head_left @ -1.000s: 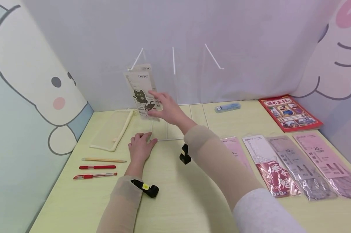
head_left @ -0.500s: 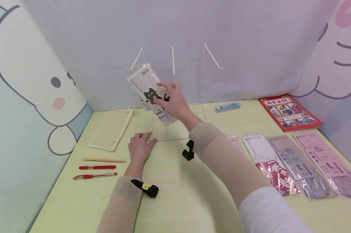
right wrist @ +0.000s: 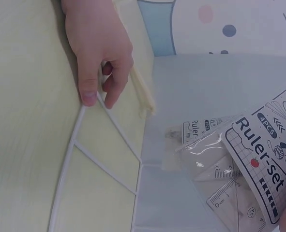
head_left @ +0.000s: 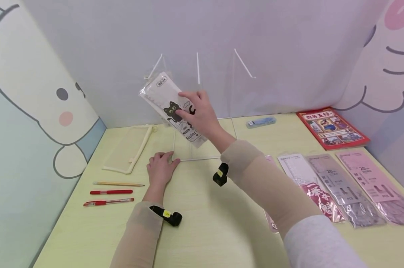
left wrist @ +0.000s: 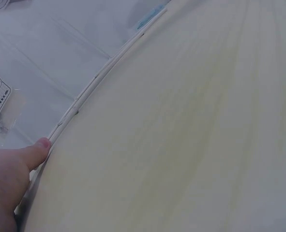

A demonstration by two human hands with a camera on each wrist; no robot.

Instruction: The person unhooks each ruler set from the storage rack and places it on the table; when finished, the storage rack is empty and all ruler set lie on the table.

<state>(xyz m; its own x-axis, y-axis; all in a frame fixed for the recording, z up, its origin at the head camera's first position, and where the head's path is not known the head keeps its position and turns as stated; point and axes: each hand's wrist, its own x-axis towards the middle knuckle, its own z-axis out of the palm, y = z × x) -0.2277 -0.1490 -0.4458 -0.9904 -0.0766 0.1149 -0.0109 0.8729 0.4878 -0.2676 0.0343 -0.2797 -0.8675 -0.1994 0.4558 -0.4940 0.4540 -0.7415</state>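
Observation:
My right hand point(head_left: 202, 115) pinches a clear ruler-set packet point(head_left: 165, 93) with a black cat on its card. The packet is tilted, its top beside the tip of the left hook point(head_left: 157, 67); whether it is off the hook I cannot tell. Behind it, a second ruler-set packet point(right wrist: 196, 131) is mostly hidden. Low on the table, my left hand point(head_left: 162, 167) grips the front left corner of the white wire rack point(head_left: 202, 160), thumb on the front bar. In the right wrist view the rack's base bars point(right wrist: 67, 164) lie flat under that hand point(right wrist: 101, 53).
A mesh pouch point(head_left: 126, 149), a pencil point(head_left: 118, 184) and two red pens point(head_left: 111, 192) lie at left. Further right are a blue packet point(head_left: 260, 122), a red book point(head_left: 332, 128) and several ruler packets point(head_left: 346, 186). Two more hooks point(head_left: 243, 63) stick out from the rack.
The packet in my right hand has gone from nearly upright to tilted, its lower end swung right, and it looks nearer. My right hand moved slightly right and up. My left hand stayed put.

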